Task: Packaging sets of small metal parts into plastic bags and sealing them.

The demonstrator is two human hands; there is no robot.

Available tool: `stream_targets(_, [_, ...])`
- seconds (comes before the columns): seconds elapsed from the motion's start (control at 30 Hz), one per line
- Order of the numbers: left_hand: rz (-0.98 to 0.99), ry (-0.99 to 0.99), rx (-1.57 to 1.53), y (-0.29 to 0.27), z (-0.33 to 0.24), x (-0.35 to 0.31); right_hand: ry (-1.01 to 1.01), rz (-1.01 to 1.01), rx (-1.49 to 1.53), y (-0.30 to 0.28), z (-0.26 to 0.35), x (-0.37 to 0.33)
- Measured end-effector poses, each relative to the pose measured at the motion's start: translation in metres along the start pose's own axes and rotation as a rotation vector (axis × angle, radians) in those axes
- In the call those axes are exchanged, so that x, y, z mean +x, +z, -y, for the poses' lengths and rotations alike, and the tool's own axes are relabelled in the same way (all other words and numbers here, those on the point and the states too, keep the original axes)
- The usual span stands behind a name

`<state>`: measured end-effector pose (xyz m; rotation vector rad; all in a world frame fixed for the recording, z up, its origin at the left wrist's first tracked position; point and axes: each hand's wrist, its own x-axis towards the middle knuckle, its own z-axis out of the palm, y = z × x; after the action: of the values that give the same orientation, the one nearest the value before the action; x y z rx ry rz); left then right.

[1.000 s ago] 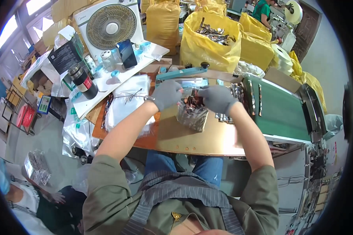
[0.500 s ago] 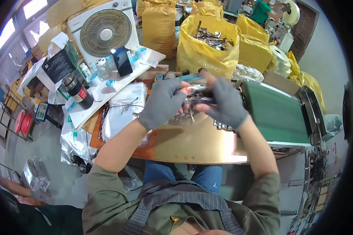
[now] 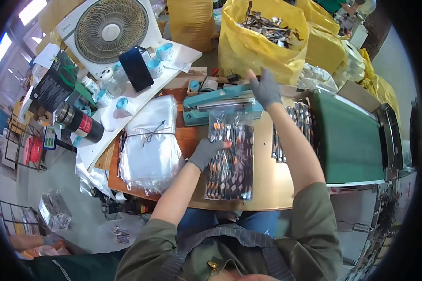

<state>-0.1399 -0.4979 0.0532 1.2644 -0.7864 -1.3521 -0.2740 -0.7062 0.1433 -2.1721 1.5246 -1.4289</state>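
A clear plastic bag packed with small metal pieces (image 3: 230,157) lies flat on the wooden table (image 3: 267,187), its open top under the jaw of a teal heat sealer (image 3: 220,102). My left hand (image 3: 206,151), in a grey glove, presses on the bag's left edge. In the same kind of glove, my right hand (image 3: 265,88) rests on the right end of the sealer's arm, fingers spread.
A tied stack of empty clear bags (image 3: 150,140) lies to the left. More filled packs (image 3: 295,126) sit beside a green conveyor belt (image 3: 344,140) on the right. Yellow sacks of metal parts (image 3: 262,35) stand behind. A fan (image 3: 110,28), flask (image 3: 79,124) and tape rolls (image 3: 155,65) crowd the left bench.
Both hands held the filled bag up above the table before. Now the bag lies flat with its top in the sealer, my left hand on it, my right hand moved to the sealer's arm.
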Motion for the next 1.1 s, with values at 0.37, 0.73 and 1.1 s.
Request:
stream_targets(0.37, [-0.111, -0.168, -0.326, -0.016, -0.001, 0.055, -0.095, 0.379, -0.369, 0.043, -0.022, -0.014])
stream_targets(0.73, [-0.224, -0.094, -0.119, -0.018, 0.017, 0.057, -0.069, 0.304, -0.233, 0.042, -0.028, -0.018])
stream_targets(1.1, [-0.369, -0.101, 0.44, -0.045, -0.033, -0.006, 0.206, 0.212, -0.403, 0.014, -0.147, -0.009])
